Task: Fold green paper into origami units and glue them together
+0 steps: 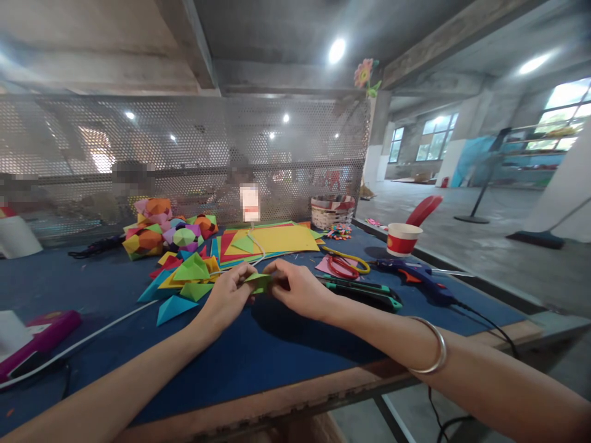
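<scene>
One green paper piece is finger-pinched by left hand and right hand — held over the blue tabletop, decent stretch before the wooden edge, one glue gun parked off right.

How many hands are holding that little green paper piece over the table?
2: the left hand at the left side of the green paper piece, the right hand at its right.
</scene>
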`<state>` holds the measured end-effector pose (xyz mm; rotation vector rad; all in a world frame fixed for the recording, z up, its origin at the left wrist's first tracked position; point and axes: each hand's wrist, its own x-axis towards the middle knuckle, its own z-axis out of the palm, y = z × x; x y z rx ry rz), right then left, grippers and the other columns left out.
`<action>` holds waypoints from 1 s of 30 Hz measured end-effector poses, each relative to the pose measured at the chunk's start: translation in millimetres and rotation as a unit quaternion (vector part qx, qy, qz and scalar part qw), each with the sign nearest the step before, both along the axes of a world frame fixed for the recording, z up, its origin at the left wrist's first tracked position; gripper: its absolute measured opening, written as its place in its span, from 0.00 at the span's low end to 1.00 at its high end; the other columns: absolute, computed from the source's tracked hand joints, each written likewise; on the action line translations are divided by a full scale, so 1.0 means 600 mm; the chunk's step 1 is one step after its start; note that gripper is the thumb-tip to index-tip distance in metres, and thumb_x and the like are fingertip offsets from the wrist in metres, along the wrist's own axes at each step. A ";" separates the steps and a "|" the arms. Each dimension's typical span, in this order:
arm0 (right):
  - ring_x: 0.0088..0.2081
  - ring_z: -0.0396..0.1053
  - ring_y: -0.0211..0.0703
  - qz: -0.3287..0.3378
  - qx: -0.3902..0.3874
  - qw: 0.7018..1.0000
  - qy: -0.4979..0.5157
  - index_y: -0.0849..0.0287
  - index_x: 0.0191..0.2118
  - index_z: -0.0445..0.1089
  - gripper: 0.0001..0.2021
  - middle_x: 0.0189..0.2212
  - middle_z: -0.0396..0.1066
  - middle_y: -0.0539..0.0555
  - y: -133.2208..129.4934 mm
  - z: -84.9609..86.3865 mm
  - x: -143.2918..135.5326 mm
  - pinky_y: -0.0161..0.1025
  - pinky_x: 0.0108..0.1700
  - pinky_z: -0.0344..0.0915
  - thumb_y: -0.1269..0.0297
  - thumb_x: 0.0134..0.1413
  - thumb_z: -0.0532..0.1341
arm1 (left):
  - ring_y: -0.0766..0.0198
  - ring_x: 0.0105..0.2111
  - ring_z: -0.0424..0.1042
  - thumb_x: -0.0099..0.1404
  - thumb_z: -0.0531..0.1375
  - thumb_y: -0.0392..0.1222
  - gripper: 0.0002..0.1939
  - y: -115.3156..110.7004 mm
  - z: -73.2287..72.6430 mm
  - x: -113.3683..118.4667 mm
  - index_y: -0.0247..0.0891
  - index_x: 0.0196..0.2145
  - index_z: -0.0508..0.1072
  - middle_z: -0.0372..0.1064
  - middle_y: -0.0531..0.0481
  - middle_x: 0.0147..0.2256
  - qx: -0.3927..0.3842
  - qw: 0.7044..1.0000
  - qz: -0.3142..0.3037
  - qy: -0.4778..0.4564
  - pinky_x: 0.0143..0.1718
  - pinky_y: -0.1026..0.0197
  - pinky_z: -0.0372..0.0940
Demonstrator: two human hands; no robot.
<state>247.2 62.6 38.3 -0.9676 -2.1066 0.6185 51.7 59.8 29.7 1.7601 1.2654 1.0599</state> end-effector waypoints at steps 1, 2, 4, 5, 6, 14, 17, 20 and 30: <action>0.30 0.71 0.39 -0.005 0.007 1.000 0.007 0.58 0.39 0.71 0.09 0.28 0.75 0.48 -0.001 0.000 0.000 0.35 0.35 0.62 0.77 0.54 0.60 | 0.69 0.25 0.70 0.75 0.63 0.44 0.10 0.001 0.000 0.001 0.35 0.38 0.73 0.69 0.57 0.29 -0.019 1.000 0.008 -0.010 0.27 0.65 0.69; 0.30 0.71 0.39 -0.009 0.015 1.000 0.012 0.58 0.39 0.69 0.08 0.29 0.75 0.48 -0.001 -0.001 -0.001 0.35 0.35 0.62 0.77 0.55 0.60 | 0.69 0.25 0.70 0.76 0.63 0.44 0.10 0.002 0.000 0.002 0.34 0.39 0.74 0.70 0.56 0.29 -0.036 0.999 0.015 -0.020 0.27 0.65 0.69; 0.30 0.70 0.39 -0.012 0.034 0.999 0.018 0.57 0.35 0.68 0.06 0.28 0.73 0.48 -0.002 -0.001 -0.001 0.35 0.36 0.62 0.76 0.57 0.60 | 0.69 0.25 0.70 0.76 0.62 0.45 0.11 0.003 0.000 0.004 0.34 0.40 0.74 0.71 0.55 0.30 -0.062 0.997 0.028 -0.039 0.27 0.64 0.70; 0.30 0.69 0.39 -0.011 0.043 0.999 0.018 0.56 0.34 0.67 0.06 0.28 0.73 0.48 -0.002 -0.001 -0.001 0.35 0.36 0.61 0.75 0.57 0.60 | 0.68 0.25 0.71 0.76 0.62 0.46 0.11 0.003 0.000 0.005 0.34 0.41 0.75 0.71 0.55 0.31 -0.071 0.996 0.033 -0.048 0.28 0.64 0.70; 0.30 0.68 0.39 -0.009 0.049 0.999 0.019 0.56 0.33 0.67 0.06 0.28 0.72 0.47 -0.002 -0.001 -0.001 0.35 0.36 0.61 0.75 0.57 0.60 | 0.68 0.26 0.71 0.76 0.62 0.46 0.11 0.003 0.000 0.006 0.34 0.42 0.75 0.72 0.55 0.31 -0.078 0.995 0.036 -0.057 0.29 0.63 0.71; 0.28 0.63 0.37 0.008 0.068 0.998 0.010 0.56 0.29 0.65 0.10 0.25 0.67 0.46 -0.004 0.002 0.001 0.35 0.36 0.57 0.78 0.54 0.61 | 0.68 0.27 0.72 0.76 0.63 0.46 0.11 -0.001 -0.001 0.009 0.34 0.43 0.75 0.73 0.54 0.33 -0.079 0.992 0.021 -0.099 0.30 0.62 0.72; 0.29 0.64 0.37 0.013 0.051 0.999 0.014 0.57 0.30 0.67 0.08 0.26 0.69 0.46 -0.006 0.004 0.001 0.35 0.36 0.58 0.76 0.56 0.62 | 0.67 0.27 0.72 0.76 0.63 0.47 0.11 0.002 -0.005 0.004 0.34 0.42 0.75 0.72 0.54 0.33 -0.067 0.993 0.012 -0.095 0.30 0.62 0.72; 0.29 0.66 0.38 0.012 0.018 0.999 0.024 0.57 0.31 0.68 0.09 0.27 0.71 0.48 0.000 0.002 0.001 0.36 0.35 0.59 0.64 0.65 0.62 | 0.68 0.26 0.71 0.75 0.63 0.46 0.11 0.005 -0.006 -0.003 0.34 0.41 0.75 0.71 0.55 0.31 -0.045 0.996 0.000 -0.083 0.29 0.63 0.71; 0.27 0.69 0.38 0.052 -0.082 0.995 -0.010 0.59 0.29 0.71 0.18 0.25 0.75 0.50 0.011 -0.003 -0.002 0.34 0.32 0.63 0.61 0.72 0.55 | 0.67 0.27 0.70 0.74 0.65 0.46 0.11 0.003 0.009 -0.011 0.35 0.37 0.74 0.69 0.57 0.29 0.027 0.997 -0.038 -0.058 0.32 0.61 0.70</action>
